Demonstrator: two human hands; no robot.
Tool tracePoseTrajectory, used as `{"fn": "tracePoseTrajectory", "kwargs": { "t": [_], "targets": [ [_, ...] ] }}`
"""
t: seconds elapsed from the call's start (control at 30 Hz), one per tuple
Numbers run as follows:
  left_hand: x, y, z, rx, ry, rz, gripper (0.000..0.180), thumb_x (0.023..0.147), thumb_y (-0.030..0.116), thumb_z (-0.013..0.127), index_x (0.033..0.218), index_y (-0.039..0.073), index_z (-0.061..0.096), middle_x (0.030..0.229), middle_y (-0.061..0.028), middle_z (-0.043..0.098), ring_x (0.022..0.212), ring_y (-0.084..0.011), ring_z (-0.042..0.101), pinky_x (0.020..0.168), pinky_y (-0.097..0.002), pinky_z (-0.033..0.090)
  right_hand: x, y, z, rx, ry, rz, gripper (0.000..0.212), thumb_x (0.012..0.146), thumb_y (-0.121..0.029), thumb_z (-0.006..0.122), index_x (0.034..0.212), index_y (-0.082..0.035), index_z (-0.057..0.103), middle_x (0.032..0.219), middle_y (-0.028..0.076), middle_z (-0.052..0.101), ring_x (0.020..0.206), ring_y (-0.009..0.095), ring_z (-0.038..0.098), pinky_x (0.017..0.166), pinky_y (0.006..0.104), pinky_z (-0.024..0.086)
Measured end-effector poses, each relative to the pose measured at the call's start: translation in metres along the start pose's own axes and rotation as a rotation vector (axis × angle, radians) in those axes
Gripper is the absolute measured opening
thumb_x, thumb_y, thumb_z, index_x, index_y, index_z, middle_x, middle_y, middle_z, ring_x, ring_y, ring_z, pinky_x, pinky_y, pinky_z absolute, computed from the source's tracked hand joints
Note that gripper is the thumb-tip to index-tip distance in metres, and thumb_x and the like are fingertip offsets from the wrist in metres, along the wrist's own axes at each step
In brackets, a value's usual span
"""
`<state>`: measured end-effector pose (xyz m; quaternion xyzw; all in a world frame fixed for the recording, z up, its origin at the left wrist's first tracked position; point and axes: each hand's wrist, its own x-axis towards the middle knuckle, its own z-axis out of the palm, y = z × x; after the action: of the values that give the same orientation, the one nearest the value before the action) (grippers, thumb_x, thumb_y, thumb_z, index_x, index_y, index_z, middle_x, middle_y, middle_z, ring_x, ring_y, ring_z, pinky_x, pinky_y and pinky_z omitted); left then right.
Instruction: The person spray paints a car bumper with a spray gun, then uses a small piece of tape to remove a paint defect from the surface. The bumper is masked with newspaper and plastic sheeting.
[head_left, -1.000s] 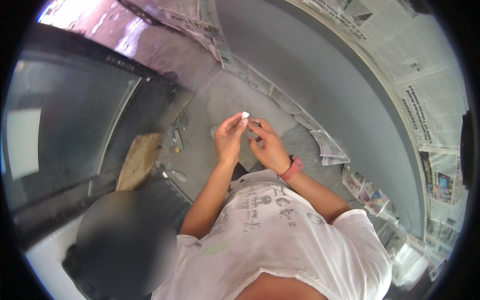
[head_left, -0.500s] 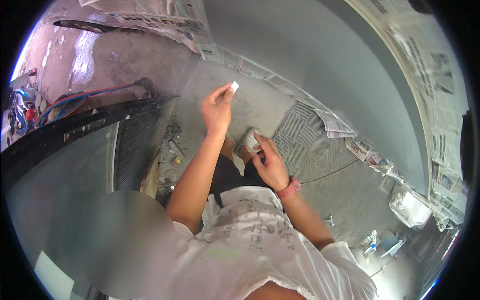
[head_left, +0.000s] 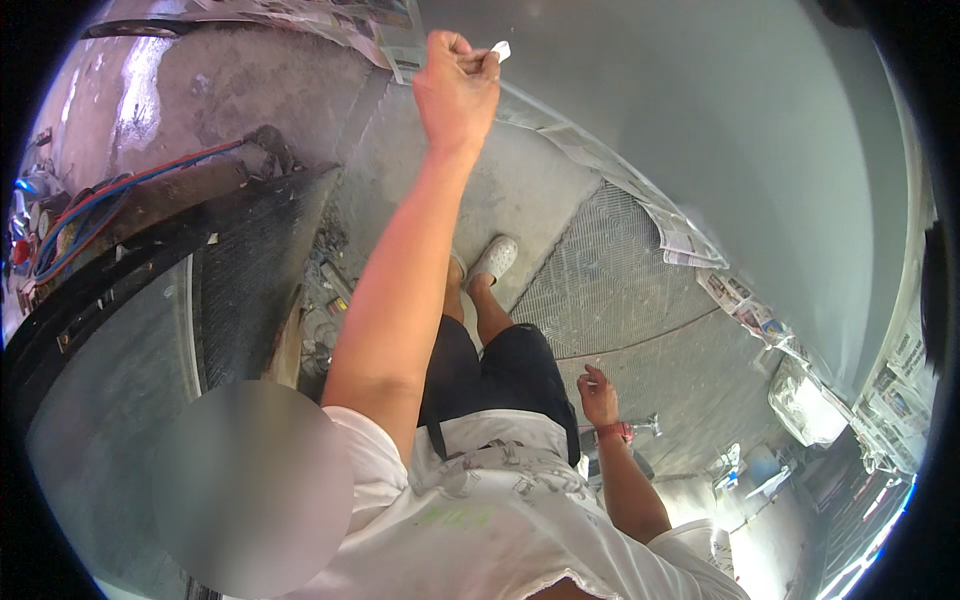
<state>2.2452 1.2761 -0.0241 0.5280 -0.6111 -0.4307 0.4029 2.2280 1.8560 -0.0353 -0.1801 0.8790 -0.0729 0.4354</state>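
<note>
My left hand (head_left: 455, 85) is raised high with the arm stretched out, and its fingertips pinch a small white piece (head_left: 499, 50). It is held up against the edge of a big smooth grey panel (head_left: 720, 130), close to the newspaper strip (head_left: 590, 150) masking that panel's lower border. My right hand (head_left: 598, 393), with a red band at the wrist, hangs low beside my hip. Its fingers are curled around a thin pale object (head_left: 588, 382) too small to identify. My white shoes (head_left: 495, 258) stand on the concrete below.
A metal floor grate (head_left: 610, 290) lies to the right of my feet. Dark ribbed panels (head_left: 240, 270) and red and blue hoses (head_left: 110, 200) run along the left. Small debris (head_left: 325, 300) lies by the panel's foot. More newspaper (head_left: 905, 360) and clutter sit at far right.
My left hand has risen from chest height to full reach, carrying the white piece up to the panel's edge. My right hand has dropped from in front of me to my hip.
</note>
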Motion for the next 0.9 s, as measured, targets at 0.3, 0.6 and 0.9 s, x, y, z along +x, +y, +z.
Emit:
{"fn": "tracePoseTrajectory", "kwargs": {
  "t": [0.3,0.6,0.9],
  "targets": [
    [0.017,-0.013,0.006,0.223,-0.09,0.127,0.027,0.088,0.014,0.08,0.1,0.005,0.058,0.094,-0.0089,0.081,0.086,-0.0224,0.079,0.082,-0.035,0.059,0.014,0.002,0.011,0.099,-0.046,-0.016,0.043,0.104,-0.027,0.065,0.141,-0.006,0.062,0.104,0.01,0.076,0.081,0.019,0.073,0.072,0.0345,0.058],
    [0.028,-0.082,0.014,0.644,0.021,0.708,0.049,0.094,0.029,0.067,0.138,0.007,0.062,0.139,-0.0193,0.063,0.127,-0.0407,0.057,0.107,-0.0531,0.045,0.025,-0.008,0.007,0.17,-0.04,-0.075,0.042,0.104,-0.025,0.065,0.14,-0.005,0.063,0.106,0.012,0.076,0.084,0.02,0.074,0.073,0.0347,0.058],
    [0.046,-0.069,0.016,0.534,0.054,0.779,0.039,0.095,0.026,0.07,0.127,0.004,0.065,0.124,-0.0193,0.067,0.116,-0.0407,0.062,0.097,-0.0528,0.05,0.018,0.012,0.012,0.117,-0.05,-0.003,0.045,0.103,-0.028,0.066,0.141,-0.004,0.062,0.102,0.012,0.077,0.08,0.019,0.074,0.071,0.0333,0.058]
  ]
}}
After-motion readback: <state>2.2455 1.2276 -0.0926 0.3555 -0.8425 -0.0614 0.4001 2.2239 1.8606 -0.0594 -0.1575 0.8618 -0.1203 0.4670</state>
